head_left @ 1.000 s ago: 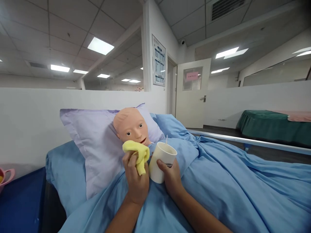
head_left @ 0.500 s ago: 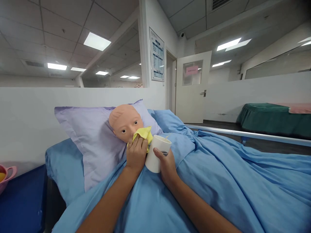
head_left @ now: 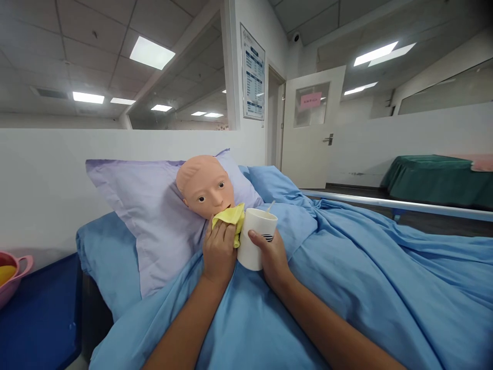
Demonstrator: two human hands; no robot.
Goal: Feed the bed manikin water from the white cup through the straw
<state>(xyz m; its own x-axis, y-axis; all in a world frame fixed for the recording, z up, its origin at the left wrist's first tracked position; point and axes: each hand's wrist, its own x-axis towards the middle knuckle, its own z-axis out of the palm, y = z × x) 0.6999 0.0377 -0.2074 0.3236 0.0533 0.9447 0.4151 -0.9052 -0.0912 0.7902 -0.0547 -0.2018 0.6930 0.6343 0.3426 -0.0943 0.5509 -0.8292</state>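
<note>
A manikin's head [head_left: 206, 182] rests on a lilac pillow [head_left: 154, 221], its face turned toward me. My left hand [head_left: 221, 252] is closed on a yellow cloth [head_left: 231, 216], which lies against the manikin's chin just below the mouth. Beside it, my right hand [head_left: 273, 254] grips a white cup [head_left: 252, 241] with dark stripes, tilted slightly. A thin pale stick or straw [head_left: 270, 206] pokes out over the cup's rim. The cup's contents are hidden from me.
Blue bedding [head_left: 346, 267] covers the bed, with a pale side rail [head_left: 423, 201] along the far edge. At left, a pink basin [head_left: 13, 288] with something yellow inside stands on a dark blue surface [head_left: 42, 318]. A door [head_left: 311, 133] stands behind.
The yellow cloth has moved down from the manikin's nose and mouth to its chin, uncovering the nose. The stick shows more above the cup's rim. My view has shifted slightly.
</note>
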